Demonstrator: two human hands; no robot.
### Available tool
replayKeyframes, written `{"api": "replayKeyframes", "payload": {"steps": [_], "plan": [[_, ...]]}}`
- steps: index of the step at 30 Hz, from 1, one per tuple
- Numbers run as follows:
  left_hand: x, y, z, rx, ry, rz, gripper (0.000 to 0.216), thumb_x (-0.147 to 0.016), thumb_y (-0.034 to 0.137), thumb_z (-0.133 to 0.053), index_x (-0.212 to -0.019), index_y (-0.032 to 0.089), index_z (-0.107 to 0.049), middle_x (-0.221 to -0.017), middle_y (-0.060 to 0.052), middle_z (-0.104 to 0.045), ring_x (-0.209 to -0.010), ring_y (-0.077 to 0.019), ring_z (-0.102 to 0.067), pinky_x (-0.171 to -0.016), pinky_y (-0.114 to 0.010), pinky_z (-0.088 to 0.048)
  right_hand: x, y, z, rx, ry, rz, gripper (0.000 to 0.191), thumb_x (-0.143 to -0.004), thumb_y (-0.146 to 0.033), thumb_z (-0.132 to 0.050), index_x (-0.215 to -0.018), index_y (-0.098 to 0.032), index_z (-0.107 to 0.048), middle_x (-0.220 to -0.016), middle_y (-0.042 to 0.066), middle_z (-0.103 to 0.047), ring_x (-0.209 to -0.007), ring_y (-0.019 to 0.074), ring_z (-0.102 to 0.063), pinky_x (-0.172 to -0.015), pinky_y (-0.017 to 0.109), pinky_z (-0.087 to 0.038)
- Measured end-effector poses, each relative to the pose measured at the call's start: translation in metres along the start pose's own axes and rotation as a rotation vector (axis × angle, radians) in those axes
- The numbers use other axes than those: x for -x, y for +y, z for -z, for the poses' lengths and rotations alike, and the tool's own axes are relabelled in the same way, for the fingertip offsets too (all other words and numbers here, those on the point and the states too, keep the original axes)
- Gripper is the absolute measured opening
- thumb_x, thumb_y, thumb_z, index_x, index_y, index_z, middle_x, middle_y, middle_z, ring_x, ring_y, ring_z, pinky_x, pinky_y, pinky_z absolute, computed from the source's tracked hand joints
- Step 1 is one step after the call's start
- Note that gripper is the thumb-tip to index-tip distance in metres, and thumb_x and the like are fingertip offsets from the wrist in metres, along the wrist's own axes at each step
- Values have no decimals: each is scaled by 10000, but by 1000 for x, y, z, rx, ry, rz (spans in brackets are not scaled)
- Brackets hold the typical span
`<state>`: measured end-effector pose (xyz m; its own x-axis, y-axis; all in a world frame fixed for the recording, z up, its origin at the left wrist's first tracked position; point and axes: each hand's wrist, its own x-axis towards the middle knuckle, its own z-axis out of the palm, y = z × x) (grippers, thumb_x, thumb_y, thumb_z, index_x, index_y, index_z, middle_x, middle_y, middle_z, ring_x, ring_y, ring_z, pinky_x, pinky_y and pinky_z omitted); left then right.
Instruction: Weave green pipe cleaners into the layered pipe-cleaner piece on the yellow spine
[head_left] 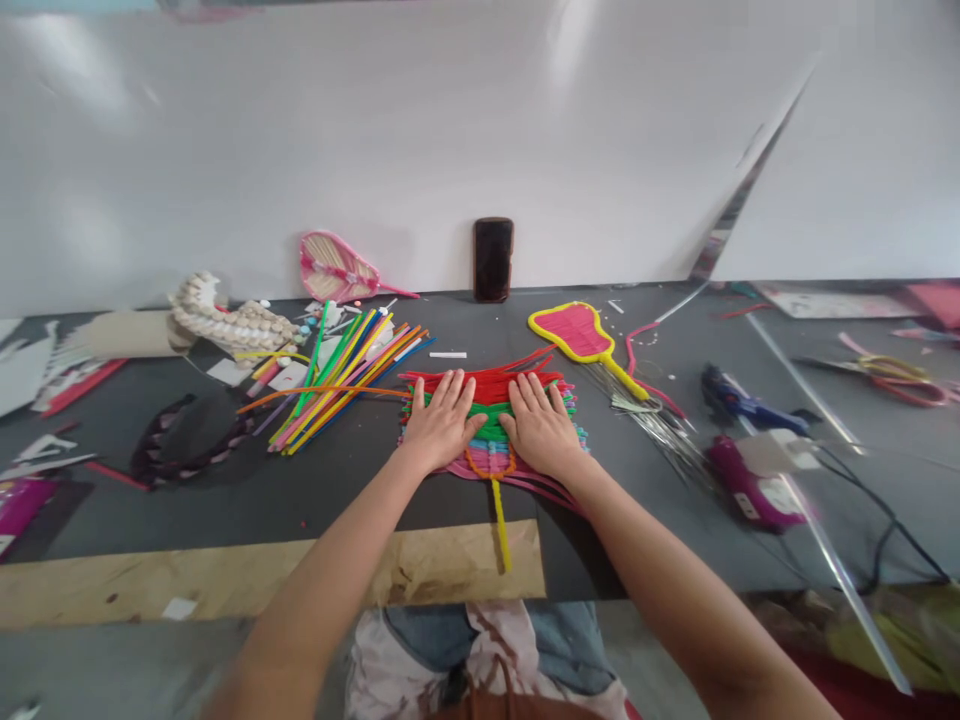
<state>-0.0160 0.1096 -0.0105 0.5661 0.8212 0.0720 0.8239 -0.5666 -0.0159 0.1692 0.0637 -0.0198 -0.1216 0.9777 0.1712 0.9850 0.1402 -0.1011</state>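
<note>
Both of my hands lie flat on a colourful woven piece (491, 430) made of strands in red, green, blue and pink. My left hand (442, 420) covers its left part, fingers stretched out and pointing away from me. On the right part rests my right hand (541, 420), its fingers also extended. Between the thumbs, green and blue rows show. An orange twisted loop with a yellow stem (501, 525) hangs from the near edge toward me. Loose red strands (517, 368) stick out along the far edge. The parts beneath my palms are hidden.
Left of the piece lies a bundle of coloured sticks (352, 375). A phone (493, 260) leans on the wall. Fans, one pink (341, 268), one yellow-rimmed (574, 332), lie behind. At right are thin wires (660, 430), a blue glue gun (750, 400) and scissors (877, 368).
</note>
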Motion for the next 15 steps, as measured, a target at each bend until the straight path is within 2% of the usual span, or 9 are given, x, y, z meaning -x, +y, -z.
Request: {"api": "replayKeyframes", "payload": {"steps": [5, 10, 15], "plan": [[0, -1, -2, 2, 10, -7, 627, -1002, 518, -195, -1510, 170, -313, -1580, -132, -288, -1477, -270, -245, -1176, -615, -136, 0, 0, -2, -11, 36, 8, 560, -989, -392, -358, -1443, -75, -439, -1506, 189, -410, -1439, 315, -309, -1155, 530, -231], [1, -1, -4, 15, 39, -11, 625, -1002, 519, -205, -1491, 158, -353, -1567, -146, -315, -1471, -274, -262, -1173, -618, -138, 1, 0, 1, -41, 12, 15, 555, -990, -374, -353, -1439, -58, -437, -1515, 187, -397, -1444, 311, -299, -1165, 529, -220], [4, -5, 5, 52, 36, -37, 643, -995, 536, -239, -1514, 161, -285, -1577, -155, -293, -1477, -282, -241, -1158, -638, -151, 2, 6, 2, -147, 29, 20, 512, -987, -324, -350, -1430, -92, -456, -1514, 160, -415, -1441, 300, -308, -1163, 535, -235]]}}
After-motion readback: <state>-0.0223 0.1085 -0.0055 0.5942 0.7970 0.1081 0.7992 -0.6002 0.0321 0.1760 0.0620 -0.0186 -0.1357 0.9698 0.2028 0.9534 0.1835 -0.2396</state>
